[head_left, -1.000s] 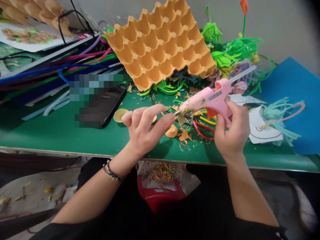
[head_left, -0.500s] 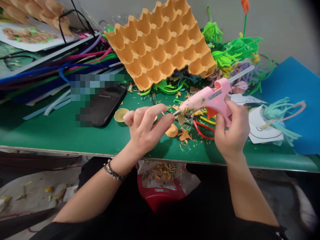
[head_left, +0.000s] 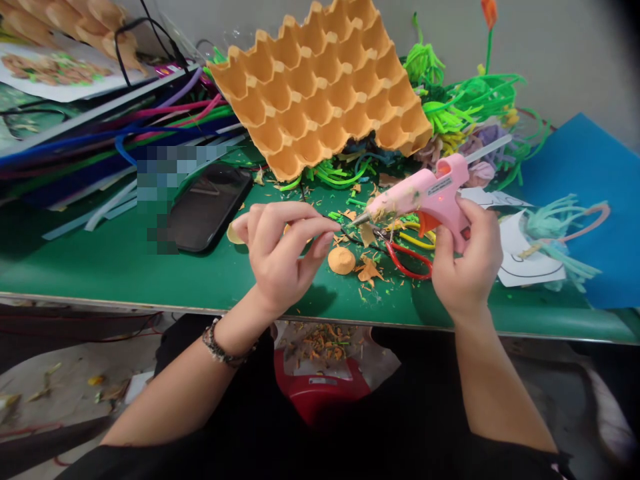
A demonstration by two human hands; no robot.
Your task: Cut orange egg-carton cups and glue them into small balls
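My right hand (head_left: 467, 263) grips a pink glue gun (head_left: 427, 193) by its handle, with the nozzle pointing left and slightly down. A clear glue stick pokes out of its back. My left hand (head_left: 280, 250) hovers over the green table (head_left: 100, 267) with thumb and fingers pinched together; a small orange piece (head_left: 288, 229) shows between the fingers. The nozzle tip is a short gap to the right of my left fingertips. A small orange cup cut from egg carton (head_left: 341, 260) lies on the table just below that gap.
An orange egg tray (head_left: 320, 87) leans behind the hands. A dark phone (head_left: 207, 207) lies left, next to piled pipe cleaners (head_left: 100, 130). Red-handled scissors (head_left: 410, 261), scraps, white paper (head_left: 530, 263), blue paper (head_left: 585, 193) and green pipe cleaners (head_left: 460, 100) are right. A red bin (head_left: 320, 390) sits below.
The glue gun has drawn back up and to the right, off my left fingertips. My left hand shifted slightly left and up, uncovering the orange cup on the table.
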